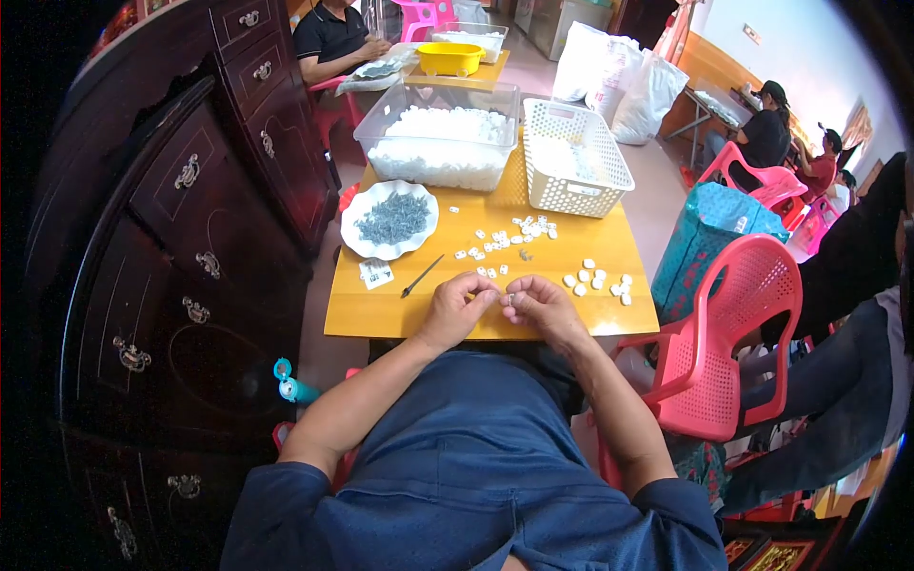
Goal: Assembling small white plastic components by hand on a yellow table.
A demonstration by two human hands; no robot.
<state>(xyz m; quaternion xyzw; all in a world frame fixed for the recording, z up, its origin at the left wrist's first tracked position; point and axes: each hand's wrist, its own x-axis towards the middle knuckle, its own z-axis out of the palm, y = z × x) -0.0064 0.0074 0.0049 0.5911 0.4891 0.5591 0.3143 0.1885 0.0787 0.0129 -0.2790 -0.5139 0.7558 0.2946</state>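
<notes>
My left hand [459, 310] and my right hand [545, 310] meet above the near edge of a yellow wooden table [381, 314], fingertips almost touching. Both are pinched closed. A small whitish piece shows at the right fingertips; whatever the left fingers hold is too small to make out. Just beyond the hands lie several small white plastic pieces with holes [495, 243]. To the right sit several rounded white pieces [598, 278]. Left of my hands are a dark thin pointed tool [422, 276] and a flat white piece [376, 274]. A scalloped white plate [352, 228] holds many small grey parts [395, 219].
Farther back stand a clear plastic bin [376, 133] of white pieces and a white perforated basket [581, 198]. Dark drawers [190, 238] line the left. A pink chair [733, 324] and a blue bag [709, 238] stand right. Other people [333, 38] sit farther off.
</notes>
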